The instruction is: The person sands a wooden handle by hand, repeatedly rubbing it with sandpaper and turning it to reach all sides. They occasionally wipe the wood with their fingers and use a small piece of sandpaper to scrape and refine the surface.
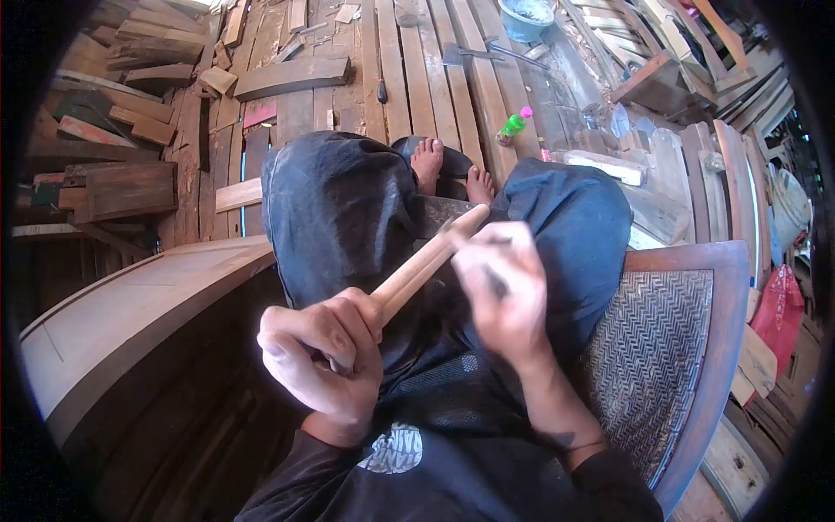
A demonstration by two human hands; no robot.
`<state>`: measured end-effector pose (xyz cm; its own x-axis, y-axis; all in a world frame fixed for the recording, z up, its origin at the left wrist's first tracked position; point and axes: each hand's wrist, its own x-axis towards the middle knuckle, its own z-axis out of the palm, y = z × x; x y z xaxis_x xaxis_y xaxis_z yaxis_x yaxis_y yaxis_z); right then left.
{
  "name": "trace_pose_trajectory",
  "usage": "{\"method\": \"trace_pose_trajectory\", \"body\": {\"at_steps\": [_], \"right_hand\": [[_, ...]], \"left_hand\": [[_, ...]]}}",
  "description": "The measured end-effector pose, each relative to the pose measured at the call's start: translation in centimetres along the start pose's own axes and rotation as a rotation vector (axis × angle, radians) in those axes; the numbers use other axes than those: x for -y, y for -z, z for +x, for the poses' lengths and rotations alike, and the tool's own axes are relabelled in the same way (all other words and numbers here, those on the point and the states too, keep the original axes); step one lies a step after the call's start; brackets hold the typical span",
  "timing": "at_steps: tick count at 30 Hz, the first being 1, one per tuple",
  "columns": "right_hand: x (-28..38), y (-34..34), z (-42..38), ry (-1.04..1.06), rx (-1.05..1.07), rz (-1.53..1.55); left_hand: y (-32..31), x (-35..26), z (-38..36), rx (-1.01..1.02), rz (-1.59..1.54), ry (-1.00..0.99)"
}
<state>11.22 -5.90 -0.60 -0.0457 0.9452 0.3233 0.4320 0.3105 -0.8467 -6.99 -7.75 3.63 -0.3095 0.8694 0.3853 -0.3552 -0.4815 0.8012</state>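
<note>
My left hand (322,348) is closed around the near end of a pale wooden stick (416,274), rounded at its far tip, which slants up and away to the right over my lap. Close beside the stick's far part is my right hand (504,291), smeared by motion, its fingers curled in. A small dark bit shows between those fingers, and I cannot tell what it is. Under both hands are my dark trousers (339,196), with my bare feet (426,165) beyond them.
A woven seat panel (652,348) in a wooden frame lies to my right, a curved wooden board (148,287) to my left. Ahead on the plank floor are a green bottle (515,124), a thick wooden block (291,78) and a blue bucket (526,26). Scrap wood (148,78) is piled at the left.
</note>
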Motion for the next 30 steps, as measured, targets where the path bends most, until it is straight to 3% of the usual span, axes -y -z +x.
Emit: {"method": "trace_pose_trajectory", "body": {"at_steps": [1, 3, 5, 7, 10, 13, 15, 17, 18, 19, 21, 23, 25, 27, 29, 30], "right_hand": [[-0.7, -0.1, 0.3, -0.063, -0.078, 0.046], [0.3, 0.3, -0.3, -0.012, 0.007, -0.012], [4.8, 0.3, -0.7, 0.028, 0.141, 0.232], [5.2, -0.3, -0.9, -0.02, 0.121, 0.38], [0.1, 0.2, 0.0, -0.033, -0.033, -0.002], [1.7, 1.2, 0.0, -0.016, 0.059, 0.043], [6.1, 0.4, -0.7, -0.068, 0.127, 0.325], [4.4, 0.6, -0.5, -0.004, 0.149, 0.268], [2.1, 0.4, -0.3, 0.06, 0.074, 0.095], [0.7, 0.0, -0.1, 0.013, -0.038, -0.003], [0.1, 0.4, -0.2, -0.072, -0.069, -0.04], [3.2, 1.0, -0.3, 0.065, 0.117, 0.073], [5.8, 0.1, -1.4, -0.019, 0.127, 0.309], [1.6, 0.3, -0.8, 0.144, 0.119, 0.143], [-0.5, 0.5, -0.6, -0.064, 0.009, -0.027], [-0.2, 0.5, -0.2, -0.04, -0.033, -0.047]], "left_hand": [[-0.1, -0.1, -0.1, -0.016, -0.001, -0.001], [-0.4, 0.0, -0.3, -0.037, -0.012, -0.007], [-0.7, 0.1, -0.5, -0.01, -0.023, -0.02], [-1.4, -0.2, -0.6, -0.032, -0.017, -0.023], [-0.7, 0.1, -0.7, -0.028, 0.051, 0.004], [-1.3, 0.2, -0.7, -0.033, 0.013, -0.021], [-1.7, 0.1, -0.7, -0.026, -0.027, -0.042], [-1.5, 0.1, -0.7, -0.069, -0.024, -0.017], [-1.1, 0.2, -0.8, -0.078, -0.001, 0.001], [-0.9, 0.4, -0.9, -0.093, 0.021, 0.015], [-0.9, 0.3, -0.8, -0.078, 0.017, 0.009], [-1.3, 0.2, -0.8, -0.064, -0.02, 0.012], [-1.8, 0.4, -1.1, -0.106, -0.041, -0.019], [-1.5, 0.5, -1.1, -0.113, -0.033, -0.016], [-0.7, 0.7, -1.1, -0.104, 0.006, 0.02], [-0.9, 0.7, -1.2, -0.106, 0.012, 0.012]]}}
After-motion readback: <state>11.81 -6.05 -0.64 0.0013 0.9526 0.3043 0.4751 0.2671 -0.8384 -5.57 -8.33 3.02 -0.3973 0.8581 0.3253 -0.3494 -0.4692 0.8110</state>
